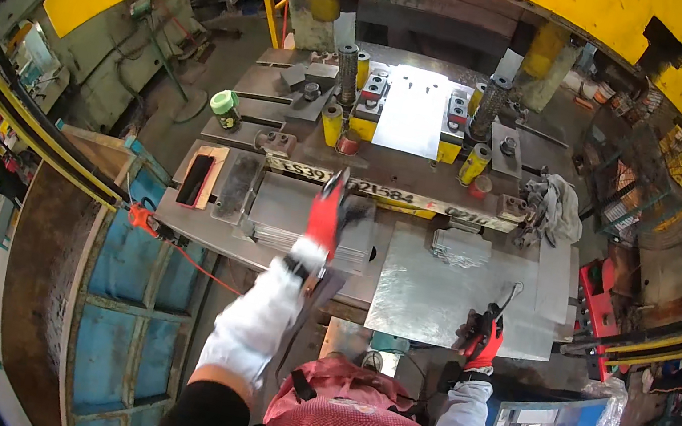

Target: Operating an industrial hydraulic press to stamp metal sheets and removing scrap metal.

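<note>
Straight ahead at 12 o'clock, seen from the wearer, a flat metal sheet [411, 115] lies on the press die, its near edge reaching out toward the wearer between yellow cylinders. The left hand [324, 221], red-gloved, stretches out just left of 12, above the stack of thin metal sheets [281, 201] at 11 o'clock; its fingers point forward, and whether they grip anything I cannot tell. At 2 o'clock the red-gloved right hand [484, 334] is closed around a slim metal tool [513, 298] with a rounded end, which points toward 1 o'clock. That hand crosses the near edge of the large metal plate [412, 302], and the tool's end is over its surface. A broad stretch of plate separates the right hand from the small stack of metal pieces [462, 247] at 1 o'clock, by the plate's far edge. Only a narrow strip of bench runs between the plate and the left stack. Farther out at 1 o'clock, a grey rag [557, 206] hangs beside the bolster; a blue-panelled frame [121, 262] stands at 10.
</note>
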The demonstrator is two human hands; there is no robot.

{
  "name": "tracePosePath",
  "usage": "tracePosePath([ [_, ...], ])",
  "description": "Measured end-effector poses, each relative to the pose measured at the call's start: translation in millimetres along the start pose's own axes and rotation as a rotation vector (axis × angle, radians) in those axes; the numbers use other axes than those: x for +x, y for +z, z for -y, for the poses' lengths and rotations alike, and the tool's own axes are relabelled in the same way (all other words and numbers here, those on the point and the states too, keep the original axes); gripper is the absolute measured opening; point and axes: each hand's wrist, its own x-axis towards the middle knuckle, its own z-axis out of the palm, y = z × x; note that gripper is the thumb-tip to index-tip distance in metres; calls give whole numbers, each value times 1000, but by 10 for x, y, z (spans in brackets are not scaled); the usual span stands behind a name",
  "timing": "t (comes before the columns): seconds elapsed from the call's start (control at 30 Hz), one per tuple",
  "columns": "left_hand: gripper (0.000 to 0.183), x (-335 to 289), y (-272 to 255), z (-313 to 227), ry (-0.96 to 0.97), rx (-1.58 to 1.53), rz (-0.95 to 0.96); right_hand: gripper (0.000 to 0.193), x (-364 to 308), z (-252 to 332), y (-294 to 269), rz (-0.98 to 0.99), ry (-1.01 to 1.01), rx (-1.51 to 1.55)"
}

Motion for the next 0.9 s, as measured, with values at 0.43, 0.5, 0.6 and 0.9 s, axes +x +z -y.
tracePosePath([
  [0.43,61,-1355,-2015,687,-48,1645,134,42,67,-41,17,-44,-173,-200],
  [0.5,61,-1336,-2082,771,-103,1649,131,42,40,-43,83,-51,-144,-172],
  [0.6,59,-1323,-2060,791,-129,1685,152,41,58,-41,33,-68,-144,-136],
  [0.9,52,-1334,-2110,774,56,1659,112,27,-72,-12,207,-79,-139,-181],
])
